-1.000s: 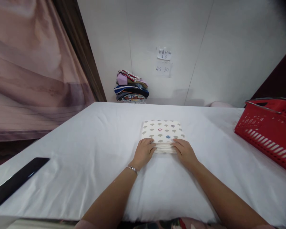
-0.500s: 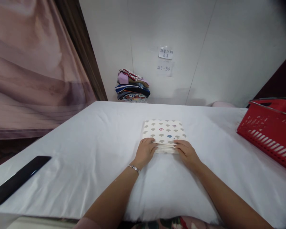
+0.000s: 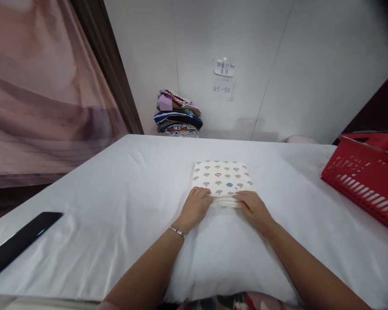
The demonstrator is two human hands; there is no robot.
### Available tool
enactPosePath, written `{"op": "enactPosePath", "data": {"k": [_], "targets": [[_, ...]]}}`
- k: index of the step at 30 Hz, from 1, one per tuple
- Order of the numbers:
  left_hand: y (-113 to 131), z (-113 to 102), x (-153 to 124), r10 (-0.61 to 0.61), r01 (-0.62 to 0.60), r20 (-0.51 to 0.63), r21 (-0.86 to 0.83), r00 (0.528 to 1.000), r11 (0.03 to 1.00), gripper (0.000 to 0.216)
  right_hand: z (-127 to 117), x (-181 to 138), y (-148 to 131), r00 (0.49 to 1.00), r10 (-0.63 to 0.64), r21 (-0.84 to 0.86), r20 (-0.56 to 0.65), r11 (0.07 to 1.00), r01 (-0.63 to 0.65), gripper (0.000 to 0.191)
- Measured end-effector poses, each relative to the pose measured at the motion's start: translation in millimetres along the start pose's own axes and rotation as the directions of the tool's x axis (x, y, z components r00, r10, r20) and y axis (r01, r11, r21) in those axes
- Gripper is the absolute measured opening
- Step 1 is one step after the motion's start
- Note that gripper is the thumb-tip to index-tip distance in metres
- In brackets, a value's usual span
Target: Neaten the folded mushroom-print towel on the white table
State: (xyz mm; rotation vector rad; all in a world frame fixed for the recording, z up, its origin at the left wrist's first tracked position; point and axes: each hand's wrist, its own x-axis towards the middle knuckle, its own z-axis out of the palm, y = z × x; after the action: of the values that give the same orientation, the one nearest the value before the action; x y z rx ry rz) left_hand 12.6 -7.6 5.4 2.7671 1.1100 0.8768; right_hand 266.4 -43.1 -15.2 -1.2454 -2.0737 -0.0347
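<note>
A folded cream cloth with a mushroom print [image 3: 223, 178] lies in the middle of the white-covered table [image 3: 116, 193]. My left hand [image 3: 195, 206] grips its near left corner, fingers curled round the stacked layers. My right hand [image 3: 254, 207] grips the near right corner the same way. A thin bracelet sits on my left wrist.
A red plastic basket [image 3: 365, 176] with a metal handle stands at the right edge. A long black flat object [image 3: 17, 243] lies at the near left. A pile of folded coloured cloths [image 3: 177, 114] is stacked against the back wall, below two paper notes [image 3: 223, 77]. A pink curtain [image 3: 42, 94] hangs left.
Both hands stay on the near edge of the folded cloth. Only the head camera has shifted slightly.
</note>
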Motion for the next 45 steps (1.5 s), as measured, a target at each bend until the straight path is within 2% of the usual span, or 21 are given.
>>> {"op": "enactPosePath", "data": {"k": [3,8,17,27,33,37,41,45], "targets": [[-1,0,0,-0.005,0.006,0.015,-0.028,1.0,1.0,0.024,-1,0,-1,1.0,0.015,-0.004,0.005,1.0,-0.015,0.03],[-3,2,-1,-0.006,0.006,0.0,-0.052,1.0,0.999,0.023,-1,4,-2,0.998,-0.059,-0.013,-0.019,0.998,0.059,0.027],[-6,8,-2,-0.012,0.012,-0.006,-0.029,1.0,1.0,0.019,-6,2,-3,0.999,-0.033,-0.058,0.003,0.998,0.033,0.029],[-10,-1,-7,-0.086,0.087,-0.032,0.025,0.996,0.996,0.019,-17,-15,13,0.991,0.09,-0.234,-0.095,0.966,-0.11,0.035],[-16,0,-8,-0.132,0.132,0.022,0.008,0.991,0.991,0.022,-12,-25,19,0.958,0.25,-0.355,-0.139,0.891,-0.284,0.036],[-15,-2,-8,-0.167,0.167,0.04,-0.004,0.985,0.986,0.023,-11,-26,18,0.946,0.278,-0.33,-0.167,0.889,-0.319,0.04],[-14,-5,-9,-0.147,0.148,0.01,-0.035,0.989,0.988,0.024,-13,-27,19,0.932,0.334,-0.262,-0.139,0.895,-0.36,0.036],[-10,-7,-7,-0.173,0.174,0.027,-0.048,0.985,0.984,0.03,-15,-29,16,0.922,0.368,-0.239,-0.117,0.891,-0.386,0.032]]}}
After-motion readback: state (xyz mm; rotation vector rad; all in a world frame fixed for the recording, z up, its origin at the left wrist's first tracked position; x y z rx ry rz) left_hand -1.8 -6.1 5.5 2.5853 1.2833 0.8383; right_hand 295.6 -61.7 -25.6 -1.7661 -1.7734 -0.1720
